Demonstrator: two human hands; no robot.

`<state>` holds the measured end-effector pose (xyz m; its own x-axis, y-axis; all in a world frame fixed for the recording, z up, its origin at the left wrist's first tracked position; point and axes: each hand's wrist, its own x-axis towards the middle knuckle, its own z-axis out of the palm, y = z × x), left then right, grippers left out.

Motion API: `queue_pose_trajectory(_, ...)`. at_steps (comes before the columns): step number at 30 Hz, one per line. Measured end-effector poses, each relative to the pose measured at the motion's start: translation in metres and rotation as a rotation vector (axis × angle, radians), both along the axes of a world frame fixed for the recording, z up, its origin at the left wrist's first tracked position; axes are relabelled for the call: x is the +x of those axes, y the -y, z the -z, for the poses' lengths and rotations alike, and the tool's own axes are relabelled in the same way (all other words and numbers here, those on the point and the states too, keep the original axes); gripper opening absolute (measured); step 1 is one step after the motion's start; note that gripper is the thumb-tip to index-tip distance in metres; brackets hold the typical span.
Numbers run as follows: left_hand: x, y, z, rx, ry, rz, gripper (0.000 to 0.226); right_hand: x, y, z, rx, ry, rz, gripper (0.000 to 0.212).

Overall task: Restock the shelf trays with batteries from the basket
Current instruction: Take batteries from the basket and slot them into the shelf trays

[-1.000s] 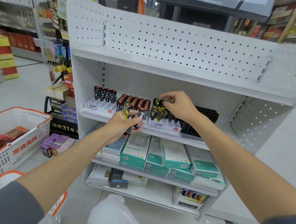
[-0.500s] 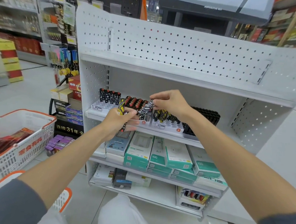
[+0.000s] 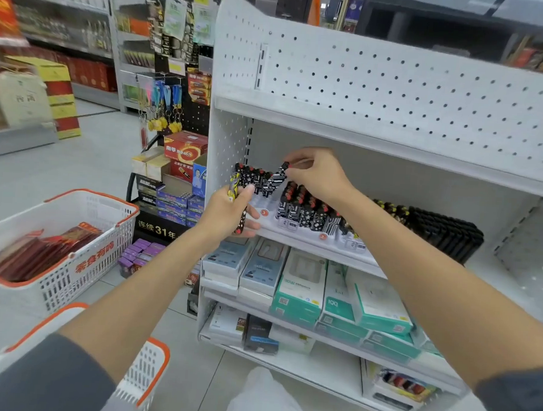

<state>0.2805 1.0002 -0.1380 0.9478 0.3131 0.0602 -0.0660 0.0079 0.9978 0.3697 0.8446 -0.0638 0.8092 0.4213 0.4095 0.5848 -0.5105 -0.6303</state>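
Shifted toward nine o'clock since a moment ago, from the middle tray to the leftmost white tray (image 3: 265, 212): right hand (image 3: 318, 176). Pinches one battery (image 3: 276, 178) by its red cap between thumb and fingertips, tilted, just above the row standing at the tray's back. Slim, glossy, black with white stripes and blocks (much like its neighbours). At seven o'clock of it, left hand (image 3: 226, 213), curled round spare batteries (image 3: 234, 185): one yellow-and-black, one dotted black with a red tip. Perforated white metal shelf (image 3: 332, 120); slotted plastic basket (image 3: 79, 254), orange-rimmed, holding red packs, at nine o'clock, well apart.
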Motion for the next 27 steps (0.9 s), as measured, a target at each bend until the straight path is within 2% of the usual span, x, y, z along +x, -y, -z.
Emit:
queue_pose_trajectory(4, 0.008, -0.019, 0.009, 0.046, -0.030, 0.068, 0.034, 0.019, -0.018, 0.006, -0.164, 0.043, 0.039, 0.020)
queue_pose_trajectory(10, 0.010, -0.033, 0.017, -0.267, -0.075, 0.190, 0.019, 0.046, -0.026, 0.002, -0.398, 0.059, 0.096, 0.020)
queue_pose_trajectory(18, 0.008, -0.042, 0.030, -0.424, -0.045, 0.239, 0.017, 0.053, -0.036, 0.002, -0.390, 0.013, 0.075, 0.019)
queue_pose_trajectory(20, 0.007, -0.042, 0.029, -0.402, -0.034, 0.238, 0.011, 0.054, -0.035, 0.001, -0.376, 0.014, 0.078, 0.018)
queue_pose_trajectory(24, 0.006, -0.040, 0.032, -0.307, 0.008, 0.215, 0.022, 0.056, -0.031, 0.001, -0.383, 0.001, 0.084, 0.017)
queue_pose_trajectory(27, 0.004, -0.038, 0.030, -0.288, 0.028, 0.211, 0.021, 0.059, -0.028, 0.001, -0.415, 0.009, 0.088, 0.017)
